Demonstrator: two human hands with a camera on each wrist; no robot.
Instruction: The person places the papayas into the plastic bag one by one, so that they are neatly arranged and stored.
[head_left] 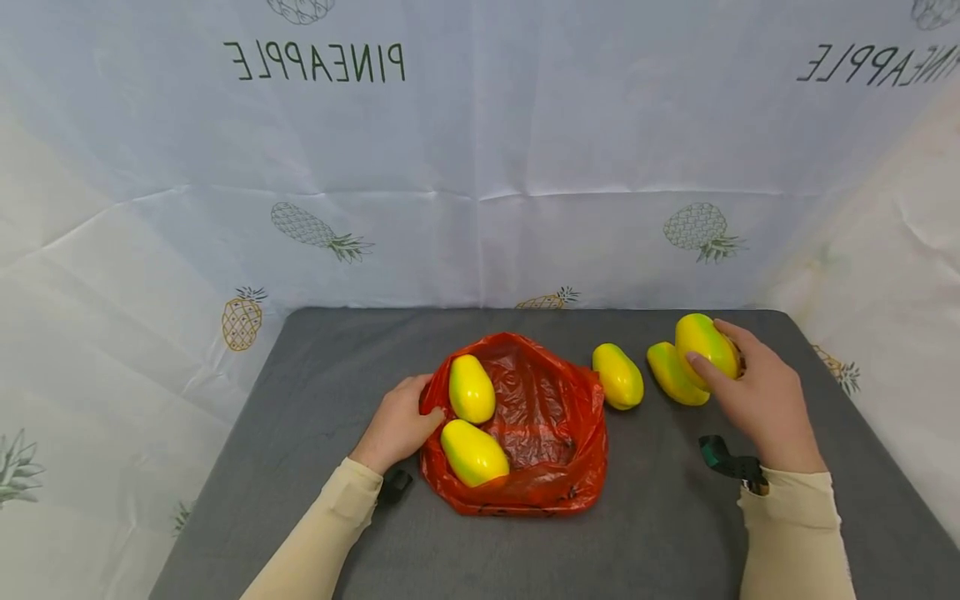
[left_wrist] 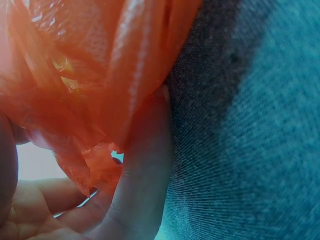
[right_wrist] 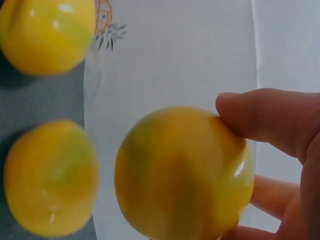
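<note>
Nearest the camera, a person's pale left sleeve point(head_left: 322, 533) and right sleeve point(head_left: 795, 533) reach in from seven and four o'clock over a grey table point(head_left: 637, 525), a dark wrist device point(head_left: 393, 486) by the left cuff. The left hand point(head_left: 401, 423) grips the edge of a red plastic bag point(head_left: 596, 450) at the bag's nine o'clock, thumb and fingers clamped on the thin plastic. Inside the bag's wide mouth, just beside each other, lie a lower fruit point(head_left: 475, 452) toward eight o'clock and an upper fruit point(head_left: 472, 389) toward ten, both yellow. The right hand point(head_left: 772, 400), at about three o'clock from the bag, clamps thumb and fingers round a yellow-green raised fruit point(head_left: 703, 343); the right wrist view shows it apart from two others. Of those, a near fruit point(head_left: 618, 377) sits just beside the bag at two o'clock, and an outer fruit point(head_left: 671, 373) lies farther right, partly hidden behind the raised one. Farthest, a white cloth point(head_left: 600, 125) printed with pineapples hangs behind, "PINEAPPLE" reading backward at eleven and two o'clock.
</note>
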